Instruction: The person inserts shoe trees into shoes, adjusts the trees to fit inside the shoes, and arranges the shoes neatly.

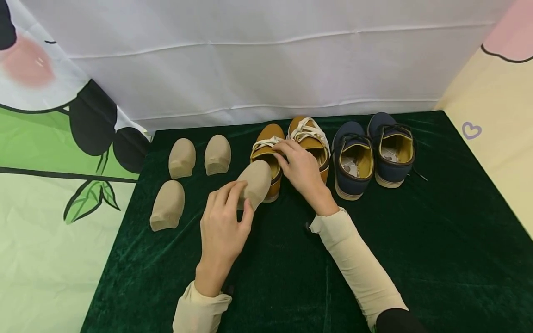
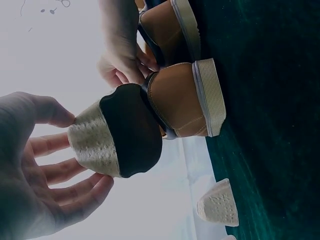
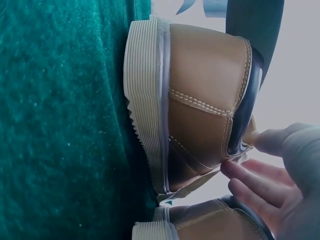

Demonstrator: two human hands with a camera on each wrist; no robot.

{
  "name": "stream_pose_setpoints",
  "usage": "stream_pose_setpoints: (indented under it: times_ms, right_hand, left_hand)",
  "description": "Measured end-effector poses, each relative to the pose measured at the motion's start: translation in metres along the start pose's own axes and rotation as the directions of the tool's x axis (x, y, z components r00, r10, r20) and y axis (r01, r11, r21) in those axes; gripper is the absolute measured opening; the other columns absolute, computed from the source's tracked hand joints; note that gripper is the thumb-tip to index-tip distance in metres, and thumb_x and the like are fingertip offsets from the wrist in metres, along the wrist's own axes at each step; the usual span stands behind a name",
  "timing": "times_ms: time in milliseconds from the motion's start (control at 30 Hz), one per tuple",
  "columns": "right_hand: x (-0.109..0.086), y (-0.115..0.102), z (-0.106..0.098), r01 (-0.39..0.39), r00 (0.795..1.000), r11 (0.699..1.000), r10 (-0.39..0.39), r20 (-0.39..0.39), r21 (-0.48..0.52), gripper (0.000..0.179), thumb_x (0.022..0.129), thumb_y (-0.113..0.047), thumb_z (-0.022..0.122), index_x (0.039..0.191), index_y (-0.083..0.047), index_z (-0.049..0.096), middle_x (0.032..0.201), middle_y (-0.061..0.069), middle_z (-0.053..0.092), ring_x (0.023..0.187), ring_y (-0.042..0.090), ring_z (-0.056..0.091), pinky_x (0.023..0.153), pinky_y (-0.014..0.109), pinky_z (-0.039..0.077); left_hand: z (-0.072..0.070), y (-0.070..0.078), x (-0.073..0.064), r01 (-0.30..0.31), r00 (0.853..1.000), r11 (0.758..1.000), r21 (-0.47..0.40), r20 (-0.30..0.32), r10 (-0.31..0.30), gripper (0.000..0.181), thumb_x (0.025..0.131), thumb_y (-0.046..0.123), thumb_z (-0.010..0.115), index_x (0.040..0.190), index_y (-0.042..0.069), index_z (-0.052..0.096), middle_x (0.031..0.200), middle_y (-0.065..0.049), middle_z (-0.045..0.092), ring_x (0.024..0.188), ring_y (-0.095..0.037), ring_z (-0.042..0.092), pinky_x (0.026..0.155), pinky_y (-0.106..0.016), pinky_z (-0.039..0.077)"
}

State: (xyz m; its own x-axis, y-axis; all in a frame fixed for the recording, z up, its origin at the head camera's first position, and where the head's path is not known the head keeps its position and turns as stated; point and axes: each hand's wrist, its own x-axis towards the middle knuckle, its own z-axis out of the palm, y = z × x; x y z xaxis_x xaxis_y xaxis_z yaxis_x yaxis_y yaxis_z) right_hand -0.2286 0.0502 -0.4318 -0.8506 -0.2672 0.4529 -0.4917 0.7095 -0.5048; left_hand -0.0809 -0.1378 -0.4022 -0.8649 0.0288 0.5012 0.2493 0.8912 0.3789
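My left hand (image 1: 222, 222) grips a beige molded shoe insert (image 1: 257, 180) between thumb and fingers, above the heel of the left tan shoe (image 1: 272, 192). In the left wrist view the insert's dark underside faces that shoe's opening. My right hand (image 1: 301, 169) pinches the tongue of the same shoe, just below its white laces (image 1: 268, 142); the right wrist view shows thumb and index finger on either side of the tongue (image 3: 248, 140). The second tan shoe (image 1: 300, 125) stands alongside, partly covered by the right hand.
Three more beige inserts lie on the left: two at the back (image 1: 182, 157), (image 1: 218, 155) and one nearer (image 1: 167, 205). A pair of navy shoes (image 1: 354, 185) with dark laces stands on the right. Dark green velvet cloth (image 1: 283, 277) covers the table; a white curtain (image 1: 266, 78) hangs behind.
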Motion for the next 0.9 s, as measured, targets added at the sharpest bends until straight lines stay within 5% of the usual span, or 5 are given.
stream_pose_setpoints:
  times_ms: [567,900]
  right_hand:
    - [-0.001,0.000,0.004,0.011,0.999,0.994,-0.006,-0.044,0.106,0.020,0.103,-0.018,0.066,0.120,-0.009,0.074,0.129,0.012,0.071,0.120,0.030,0.069,0.099,0.046,0.058]
    - [-0.001,0.000,0.005,0.018,0.999,0.992,-0.012,-0.049,0.127,0.018,0.105,-0.016,0.063,0.118,-0.007,0.073,0.126,0.013,0.070,0.111,0.030,0.071,0.092,0.045,0.060]
  left_hand:
    - [0.009,0.004,0.010,-0.051,0.998,0.999,0.013,0.043,0.050,0.033,0.102,0.024,0.064,0.133,0.014,0.068,0.132,-0.011,0.068,0.111,-0.030,0.064,0.086,-0.045,0.060]
    - [0.011,0.007,0.023,-0.087,0.995,0.996,0.028,0.057,0.085,0.034,0.102,0.025,0.065,0.133,0.012,0.069,0.131,-0.013,0.069,0.109,-0.031,0.065,0.084,-0.045,0.060]
